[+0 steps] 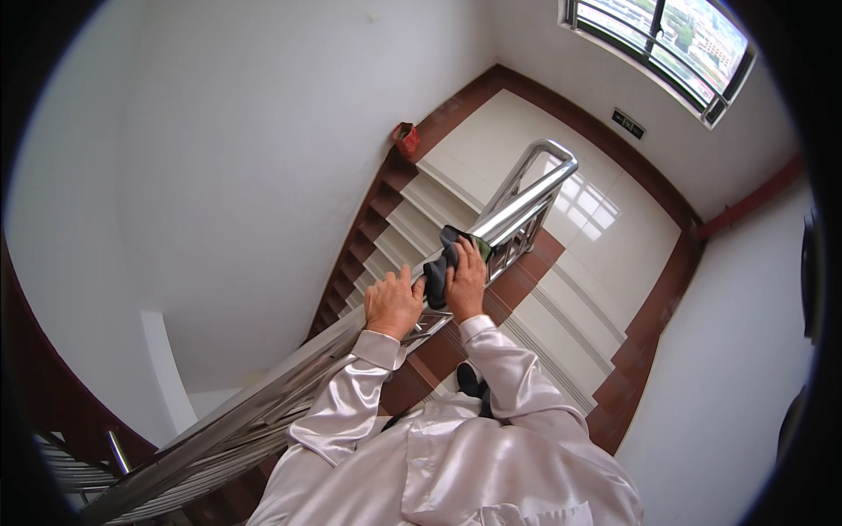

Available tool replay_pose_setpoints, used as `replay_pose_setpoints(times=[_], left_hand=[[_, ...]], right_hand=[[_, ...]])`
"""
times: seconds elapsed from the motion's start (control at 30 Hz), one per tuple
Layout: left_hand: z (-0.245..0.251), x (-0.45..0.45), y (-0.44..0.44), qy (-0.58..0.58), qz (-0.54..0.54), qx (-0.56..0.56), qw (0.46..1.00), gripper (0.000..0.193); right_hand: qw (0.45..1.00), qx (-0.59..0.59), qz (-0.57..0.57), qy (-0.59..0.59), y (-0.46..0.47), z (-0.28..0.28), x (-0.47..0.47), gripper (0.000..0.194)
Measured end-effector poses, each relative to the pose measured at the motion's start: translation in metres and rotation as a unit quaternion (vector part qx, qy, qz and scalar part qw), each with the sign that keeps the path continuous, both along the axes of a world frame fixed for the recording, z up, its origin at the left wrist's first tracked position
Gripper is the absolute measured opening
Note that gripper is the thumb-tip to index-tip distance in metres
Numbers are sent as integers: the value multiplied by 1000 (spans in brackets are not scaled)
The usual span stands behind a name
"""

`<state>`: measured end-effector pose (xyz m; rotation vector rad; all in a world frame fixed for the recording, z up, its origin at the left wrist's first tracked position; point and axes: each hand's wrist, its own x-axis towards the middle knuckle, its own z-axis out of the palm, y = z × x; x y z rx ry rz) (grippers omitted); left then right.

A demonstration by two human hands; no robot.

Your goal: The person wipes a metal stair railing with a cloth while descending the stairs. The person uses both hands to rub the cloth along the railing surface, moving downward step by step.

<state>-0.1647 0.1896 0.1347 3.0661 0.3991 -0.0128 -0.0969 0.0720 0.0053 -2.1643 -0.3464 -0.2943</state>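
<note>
A polished metal stair handrail [516,207] slopes diagonally in front of me down to the landing, where it bends back in a rounded turn. Draped over the rail is a dark grey cloth [437,279] with a green patch at its far end. My right hand [468,273] lies on this cloth and presses it against the rail. Just to the left, my left hand [393,304] rests on the bare rail with its fingers somewhat spread, its thumb near the cloth's edge. The palm side of both hands is hidden.
Pale stairs [559,315] with red-brown borders descend to a tiled landing [618,197]. A red bag [406,139] sits at the landing's left corner by the wall. A barred window [664,49] and an exit sign [628,123] are beyond. A red pipe [750,200] runs along the right wall.
</note>
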Motion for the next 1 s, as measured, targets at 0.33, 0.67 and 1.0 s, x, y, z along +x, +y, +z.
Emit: replay_pose_setpoints(times=[0.33, 0.67, 1.0], left_hand=[[1, 3, 0, -9, -5, 21, 1000, 38], [3, -2, 0, -55, 23, -1, 998, 61], [6, -1, 0, -141, 14, -43, 989, 59]], right_hand=[[956, -247, 108, 113, -25, -6, 153, 46], [940, -136, 313, 30, 20, 43, 67, 44], [858, -314, 396, 92, 58, 30, 92, 38]])
